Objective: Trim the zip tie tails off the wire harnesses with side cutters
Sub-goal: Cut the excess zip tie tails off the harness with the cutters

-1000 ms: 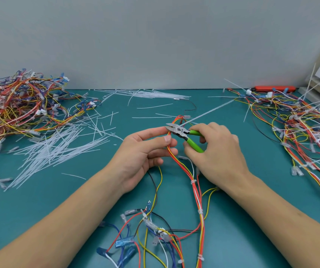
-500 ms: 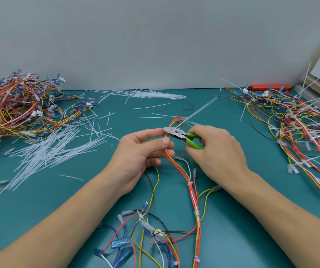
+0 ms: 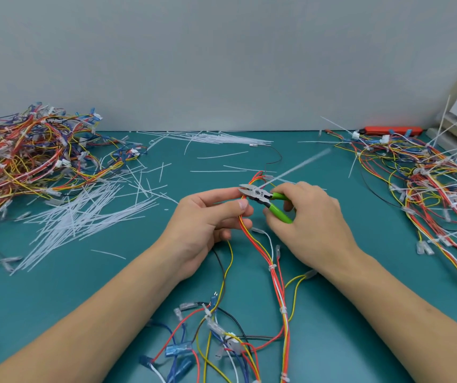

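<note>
The side cutters (image 3: 260, 196) are held in the right hand (image 3: 308, 217), fingers curled round the green handles; the blades are seen only slightly parted, tips pointing left toward the left hand (image 3: 208, 217). The harness (image 3: 252, 236) is pinched between left thumb and fingers, directly below the blade tips, its wires running down toward the body. A blurred zip tie tail (image 3: 296, 168) is seen rising from beside the cutter head, its long axis up and to the right, away from both hands. Whether the tail lies between the blades cannot be told. The cutter hand is judged nearer to the tail's root. Bare mat (image 3: 346, 194) lies to the right; cut tails (image 3: 83, 217) are scattered to the left.
</note>
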The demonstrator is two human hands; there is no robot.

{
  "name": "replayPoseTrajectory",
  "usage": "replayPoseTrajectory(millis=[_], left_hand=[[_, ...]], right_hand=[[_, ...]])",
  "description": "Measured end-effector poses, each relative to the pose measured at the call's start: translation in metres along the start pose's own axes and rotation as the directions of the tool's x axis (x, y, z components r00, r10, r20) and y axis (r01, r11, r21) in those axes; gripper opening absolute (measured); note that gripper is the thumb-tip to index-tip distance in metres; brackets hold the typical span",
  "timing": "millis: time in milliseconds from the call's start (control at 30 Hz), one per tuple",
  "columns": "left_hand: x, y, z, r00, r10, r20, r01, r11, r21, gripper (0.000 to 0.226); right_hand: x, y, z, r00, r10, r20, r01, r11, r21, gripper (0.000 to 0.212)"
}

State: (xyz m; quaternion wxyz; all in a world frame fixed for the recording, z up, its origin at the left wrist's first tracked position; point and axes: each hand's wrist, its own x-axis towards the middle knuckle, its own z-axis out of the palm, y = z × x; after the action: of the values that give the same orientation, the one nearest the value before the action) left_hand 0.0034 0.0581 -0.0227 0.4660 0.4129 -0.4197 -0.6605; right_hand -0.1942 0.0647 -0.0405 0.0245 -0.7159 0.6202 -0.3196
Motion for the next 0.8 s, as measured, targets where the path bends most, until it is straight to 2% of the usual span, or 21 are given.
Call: replayPoseTrajectory(millis=[167, 300, 433, 633, 800], left_hand=[[0.0025, 0.0003, -0.0013, 1.0, -0.003, 0.013, 0.003, 1.0, 0.0, 0.029], [0.0029, -0.0001, -0.0007, 1.0, 0.0, 0.014, 0.0, 1.0, 0.008, 0.029], [0.0026, -0.0004, -0.0005, 1.0, 0.003, 0.008, -0.003, 1.0, 0.012, 0.028], [0.0012, -0.001, -0.0002, 1.0, 0.015, 0.002, -0.015, 1.0, 0.018, 0.03], [0.0012, -0.005, 0.0002, 0.999, 0.045, -0.021, -0.045, 0.999, 0.03, 0.041]], right_hand=[[0.0017, -0.0004, 0.0005, 1.0, -0.014, -0.003, 0.014, 0.999, -0.033, 0.028], [0.0017, -0.0001, 0.0, 1.0, -0.008, 0.017, 0.009, 1.0, -0.026, 0.024], [0.0032, 0.0005, -0.003, 0.998, 0.046, 0.034, -0.046, 0.999, 0.013, 0.006], [0.0017, -0.0025, -0.0052, 0.996, 0.09, 0.031, -0.089, 0.996, -0.032, 0.009], [0.0, -0.0003, -0.0006, 0.995, 0.098, 0.014, -0.099, 0.995, 0.033, 0.013]])
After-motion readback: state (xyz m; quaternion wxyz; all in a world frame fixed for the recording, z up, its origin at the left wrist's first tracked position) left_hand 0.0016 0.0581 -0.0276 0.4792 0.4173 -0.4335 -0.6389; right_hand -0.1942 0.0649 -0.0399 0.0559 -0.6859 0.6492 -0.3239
